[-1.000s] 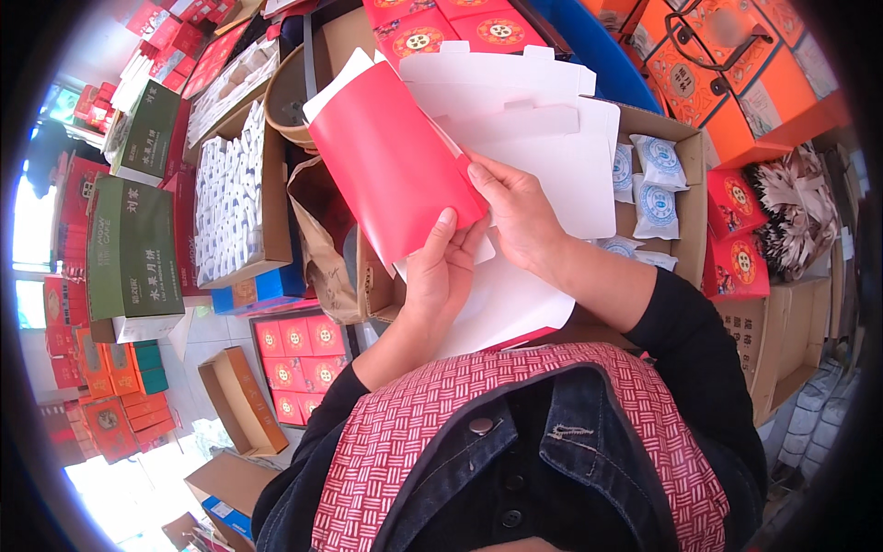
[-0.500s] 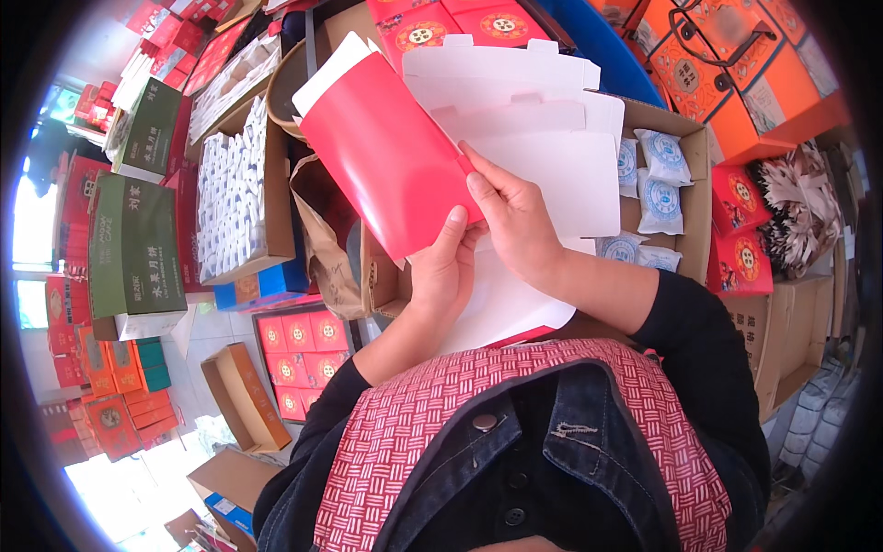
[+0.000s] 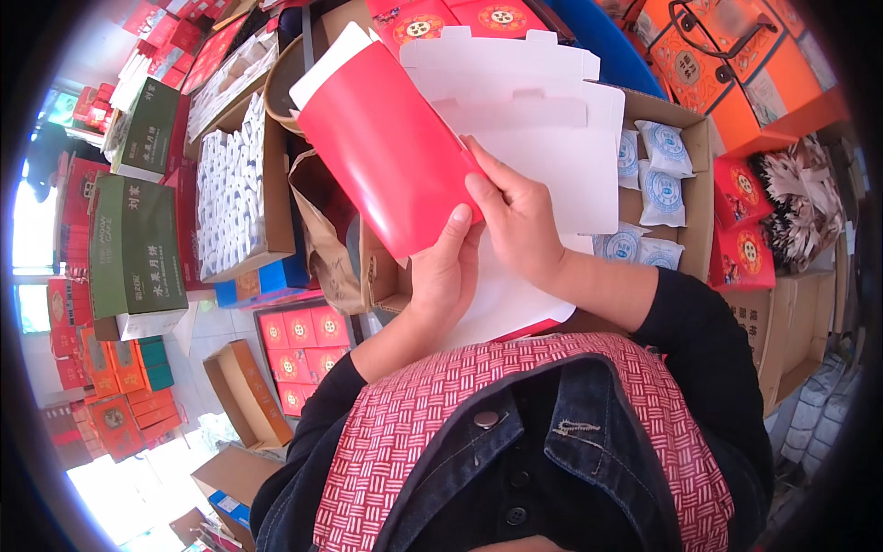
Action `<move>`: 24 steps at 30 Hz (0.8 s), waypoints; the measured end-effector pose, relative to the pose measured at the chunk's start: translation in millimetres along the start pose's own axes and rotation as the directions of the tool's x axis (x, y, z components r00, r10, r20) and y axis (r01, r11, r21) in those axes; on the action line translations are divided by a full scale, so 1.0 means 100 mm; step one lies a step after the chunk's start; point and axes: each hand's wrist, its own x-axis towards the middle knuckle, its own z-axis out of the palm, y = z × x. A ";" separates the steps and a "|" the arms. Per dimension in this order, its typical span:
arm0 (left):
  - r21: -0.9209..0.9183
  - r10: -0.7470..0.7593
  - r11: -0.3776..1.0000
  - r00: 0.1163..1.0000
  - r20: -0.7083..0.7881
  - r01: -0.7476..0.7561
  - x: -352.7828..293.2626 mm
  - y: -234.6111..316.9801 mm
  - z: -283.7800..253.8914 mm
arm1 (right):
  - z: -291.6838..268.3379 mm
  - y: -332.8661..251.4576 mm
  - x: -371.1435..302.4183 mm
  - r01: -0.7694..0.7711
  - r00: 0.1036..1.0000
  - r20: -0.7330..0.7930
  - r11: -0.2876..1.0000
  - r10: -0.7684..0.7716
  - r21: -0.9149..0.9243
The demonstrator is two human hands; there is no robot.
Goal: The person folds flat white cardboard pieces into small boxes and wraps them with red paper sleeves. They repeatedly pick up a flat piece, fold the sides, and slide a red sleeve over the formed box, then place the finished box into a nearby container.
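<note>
Far to your left stands a green box [image 3: 133,244], and just beside it an open brown carton packed with small white packets [image 3: 241,198]; below them, on the floor, a tray of small red boxes [image 3: 299,345] lies near an empty brown carton [image 3: 246,394]. In the middle, your left hand [image 3: 448,269] is closed on the lower edge of a flat red carton blank [image 3: 386,152], thumb pressed on its red face, fingers hidden behind. The blank tilts up and away to your left, its white inner side showing at the top corner. Your right hand [image 3: 517,213] touches it too, fingers curled over the blank's right edge, thumb tucked beneath. Behind both sits a stack of white unfolded blanks [image 3: 552,120]. To your right, an open carton holds white-and-blue sachets [image 3: 660,170], with orange gift boxes [image 3: 736,69] beyond it.
</note>
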 end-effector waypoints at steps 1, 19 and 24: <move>-0.003 0.013 1.000 1.000 -0.003 -0.013 0.00 0.01 0.02 | -0.01 0.02 0.03 -0.055 0.998 0.025 0.998 0.054 0.036; -0.011 0.065 0.998 0.998 -0.025 -0.065 0.06 0.06 0.04 | -0.13 0.12 0.12 -0.048 0.997 -0.050 0.994 0.053 0.100; 0.005 0.029 1.000 0.999 -0.019 -0.029 0.07 0.03 0.02 | -0.14 0.14 0.14 -0.009 0.996 -0.085 1.000 0.008 -0.010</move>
